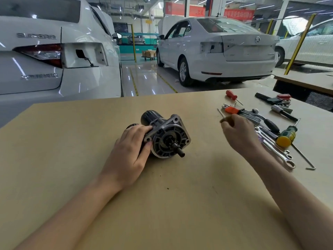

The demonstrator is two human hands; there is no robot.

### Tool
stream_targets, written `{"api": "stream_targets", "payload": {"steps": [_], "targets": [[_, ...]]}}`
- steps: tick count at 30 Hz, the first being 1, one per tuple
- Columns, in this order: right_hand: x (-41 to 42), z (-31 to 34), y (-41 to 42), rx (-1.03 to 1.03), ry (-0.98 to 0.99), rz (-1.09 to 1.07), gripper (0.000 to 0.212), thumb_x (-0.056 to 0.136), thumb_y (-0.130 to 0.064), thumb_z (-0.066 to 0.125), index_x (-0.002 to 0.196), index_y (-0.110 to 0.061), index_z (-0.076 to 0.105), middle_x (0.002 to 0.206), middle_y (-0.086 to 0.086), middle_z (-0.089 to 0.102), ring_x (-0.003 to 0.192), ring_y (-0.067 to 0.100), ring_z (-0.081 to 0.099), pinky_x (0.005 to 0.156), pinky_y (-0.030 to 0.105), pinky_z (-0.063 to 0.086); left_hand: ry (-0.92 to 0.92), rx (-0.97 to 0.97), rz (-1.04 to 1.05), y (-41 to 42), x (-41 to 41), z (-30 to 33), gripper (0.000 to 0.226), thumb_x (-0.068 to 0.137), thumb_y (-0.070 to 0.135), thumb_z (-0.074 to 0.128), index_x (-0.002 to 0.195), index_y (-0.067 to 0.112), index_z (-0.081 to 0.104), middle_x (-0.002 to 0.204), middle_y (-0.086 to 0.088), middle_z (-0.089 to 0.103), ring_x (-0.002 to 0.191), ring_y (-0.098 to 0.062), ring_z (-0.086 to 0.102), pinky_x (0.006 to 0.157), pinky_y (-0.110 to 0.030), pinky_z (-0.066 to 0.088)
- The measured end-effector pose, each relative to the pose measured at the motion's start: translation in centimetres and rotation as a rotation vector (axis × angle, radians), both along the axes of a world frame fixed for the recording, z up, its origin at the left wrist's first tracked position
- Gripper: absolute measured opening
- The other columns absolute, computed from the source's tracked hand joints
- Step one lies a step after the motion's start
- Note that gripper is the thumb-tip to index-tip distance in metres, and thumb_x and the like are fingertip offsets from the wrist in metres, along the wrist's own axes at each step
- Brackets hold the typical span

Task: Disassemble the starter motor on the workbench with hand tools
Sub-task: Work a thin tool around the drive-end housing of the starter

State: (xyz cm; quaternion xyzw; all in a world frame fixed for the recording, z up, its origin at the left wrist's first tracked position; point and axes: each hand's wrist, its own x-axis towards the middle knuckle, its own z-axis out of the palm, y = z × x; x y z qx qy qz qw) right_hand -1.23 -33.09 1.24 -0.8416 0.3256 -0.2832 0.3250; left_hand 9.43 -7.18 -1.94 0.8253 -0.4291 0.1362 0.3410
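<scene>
Both hands matter: our left hand (132, 152) clasps the black-and-grey metal starter motor (164, 135) mid-bench, shaft pointing toward us, while our right hand (237, 133), well right of it, pinches a thin metal key (220, 113).

We look across a tan wooden desk (72, 141) into a bright car workshop. A white sedan (45, 56) stands close on the left, its tail lamp partly removed; a second white sedan (225, 49) sits farther off, bonnet raised. The glossy grey floor (149, 78) carries yellow lines. Red banners (237, 14) hang at the far right, and a yellow post (300, 42) leans on the right.
</scene>
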Motion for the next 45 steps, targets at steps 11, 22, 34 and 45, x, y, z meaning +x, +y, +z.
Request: {"api": "stream_targets", "payload": {"steps": [11,22,34,45], "targets": [[-2.9,-0.3,-6.2,-0.259,0.638,-0.325,0.048,0.086,-0.056,0.058,0.096,-0.009,0.058,0.107,0.016,0.057,0.087,0.026,0.042,0.052,0.028,0.029,0.023,-0.011,-0.008,0.0,-0.2,0.0,0.048,0.092,0.034,0.037,0.135,0.015,0.047,0.135,0.001,0.049,0.131,-0.014,0.037,0.110,-0.039,0.032],[-1.8,-0.1,-5.0,-0.307,0.703,-0.303,0.047,0.095,-0.046,0.047,0.116,-0.006,0.061,0.121,0.019,0.057,0.110,0.032,0.056,0.072,0.031,0.040,0.024,-0.040,0.019,-0.8,-0.6,-0.1,0.046,0.092,0.029,0.036,0.132,0.010,0.048,0.132,-0.003,0.050,0.128,-0.020,0.039,0.108,-0.044,0.033],[4.8,-0.8,2.0,-0.363,0.586,0.024,0.049,0.098,-0.043,0.044,0.124,-0.003,0.055,0.125,0.024,0.050,0.116,0.032,0.050,0.085,0.036,0.045,-0.139,0.171,0.085,-0.2,-0.2,0.8,0.047,0.096,0.033,0.029,0.138,0.014,0.042,0.136,-0.001,0.049,0.128,-0.019,0.042,0.094,-0.040,0.042],[4.1,-0.6,1.6,-0.365,0.554,-0.006,0.067,0.084,-0.071,0.048,0.106,-0.009,0.063,0.116,0.016,0.049,0.087,0.027,0.052,0.068,0.031,0.036,-0.186,0.230,0.053,2.3,1.1,1.5,0.060,0.090,0.049,0.017,0.135,0.020,0.043,0.129,0.006,0.050,0.118,-0.015,0.046,0.091,-0.034,0.044]]}}
